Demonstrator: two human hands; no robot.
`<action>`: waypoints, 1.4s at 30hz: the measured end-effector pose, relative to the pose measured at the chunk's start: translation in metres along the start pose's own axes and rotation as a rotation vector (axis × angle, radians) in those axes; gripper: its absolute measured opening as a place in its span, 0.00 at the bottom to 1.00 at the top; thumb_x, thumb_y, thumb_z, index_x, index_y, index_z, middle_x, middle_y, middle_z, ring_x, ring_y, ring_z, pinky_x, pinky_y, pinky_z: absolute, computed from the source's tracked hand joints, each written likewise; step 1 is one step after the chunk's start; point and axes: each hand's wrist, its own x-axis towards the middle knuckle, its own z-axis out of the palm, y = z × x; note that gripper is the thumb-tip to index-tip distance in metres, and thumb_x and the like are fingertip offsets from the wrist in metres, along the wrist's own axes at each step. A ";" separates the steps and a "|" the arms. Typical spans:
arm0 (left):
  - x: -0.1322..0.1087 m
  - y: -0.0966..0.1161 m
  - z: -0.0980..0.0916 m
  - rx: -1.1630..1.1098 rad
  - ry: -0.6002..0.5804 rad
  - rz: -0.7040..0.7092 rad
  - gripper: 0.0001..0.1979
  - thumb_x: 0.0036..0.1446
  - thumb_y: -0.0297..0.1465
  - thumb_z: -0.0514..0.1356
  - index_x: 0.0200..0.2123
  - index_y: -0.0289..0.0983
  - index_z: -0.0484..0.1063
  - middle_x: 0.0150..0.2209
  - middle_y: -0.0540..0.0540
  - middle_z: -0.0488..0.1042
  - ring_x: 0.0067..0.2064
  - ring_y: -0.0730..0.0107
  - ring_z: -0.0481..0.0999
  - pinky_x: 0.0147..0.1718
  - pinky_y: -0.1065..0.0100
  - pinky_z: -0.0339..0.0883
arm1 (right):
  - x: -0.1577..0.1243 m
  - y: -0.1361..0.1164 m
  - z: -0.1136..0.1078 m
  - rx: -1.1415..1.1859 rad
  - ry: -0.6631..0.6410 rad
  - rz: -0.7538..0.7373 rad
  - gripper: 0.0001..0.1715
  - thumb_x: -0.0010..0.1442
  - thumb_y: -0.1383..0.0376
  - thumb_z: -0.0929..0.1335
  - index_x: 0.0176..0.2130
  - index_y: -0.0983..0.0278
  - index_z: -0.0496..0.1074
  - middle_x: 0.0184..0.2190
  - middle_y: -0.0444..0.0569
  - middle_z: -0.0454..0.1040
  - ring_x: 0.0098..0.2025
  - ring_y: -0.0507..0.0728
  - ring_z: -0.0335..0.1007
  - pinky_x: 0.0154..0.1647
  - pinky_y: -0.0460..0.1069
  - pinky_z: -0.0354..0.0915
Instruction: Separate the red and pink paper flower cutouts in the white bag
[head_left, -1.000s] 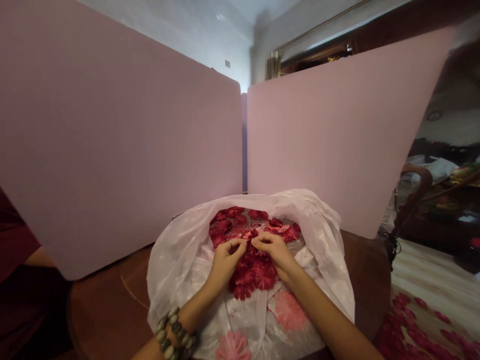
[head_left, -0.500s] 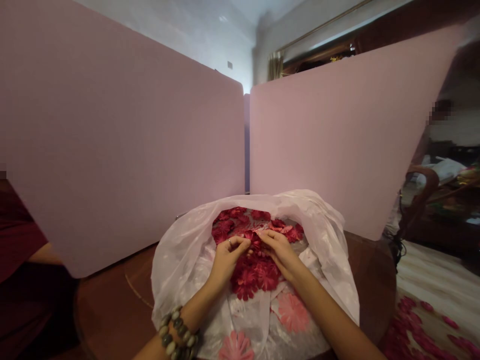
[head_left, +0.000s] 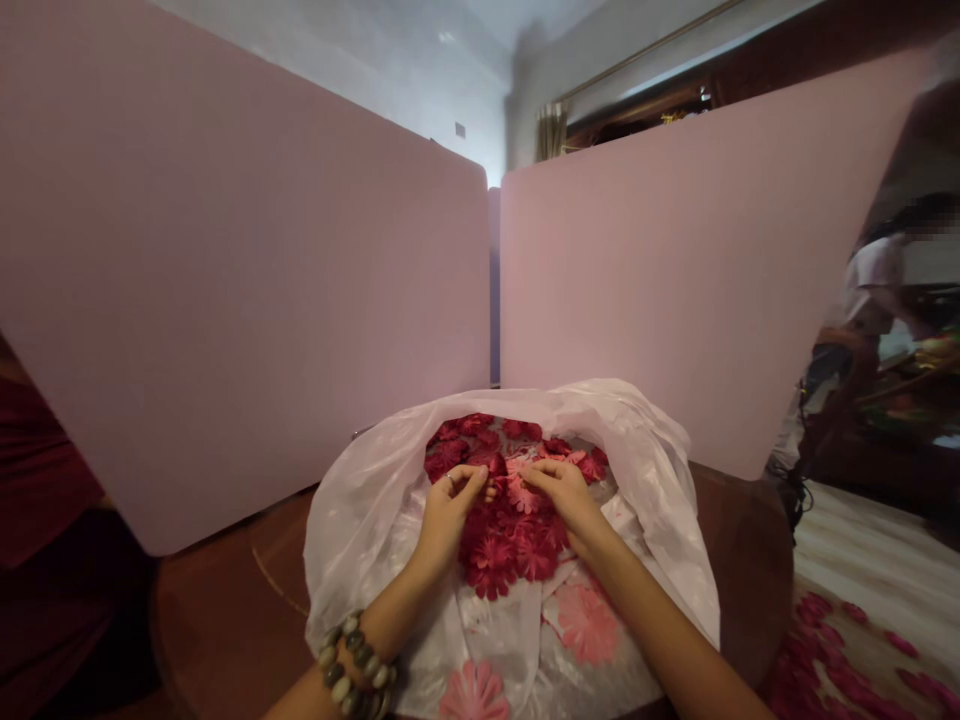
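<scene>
bag rim [head_left: 525,398] ahead, pink partitions [head_left: 660,270] beyond

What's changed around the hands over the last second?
The left hand and right hand have eased apart, fingers opening over the red flowers, baring a pink flower between them. A person has come into view at right. The white bag stayed put.

Bright glow right at the gap btw the pink partition panels [head_left: 247,270], light coming from behind, and the wall [head_left: 450,130] is washed out up there. Soft sheen on the white plastic bag [head_left: 360,530], no hard shadows. Right side dim, person [head_left: 874,285] smeared w/ blur. Wide-angle stretch bends the panels toward the frame edges, v. obvious.
</scene>
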 end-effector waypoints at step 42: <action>-0.003 -0.007 0.002 0.113 -0.156 0.205 0.08 0.47 0.35 0.64 0.28 0.37 0.70 0.28 0.51 0.70 0.31 0.69 0.69 0.34 0.69 0.62 | -0.007 -0.005 0.004 0.048 -0.224 -0.008 0.15 0.41 0.56 0.76 0.24 0.64 0.75 0.23 0.43 0.70 0.27 0.52 0.66 0.34 0.48 0.62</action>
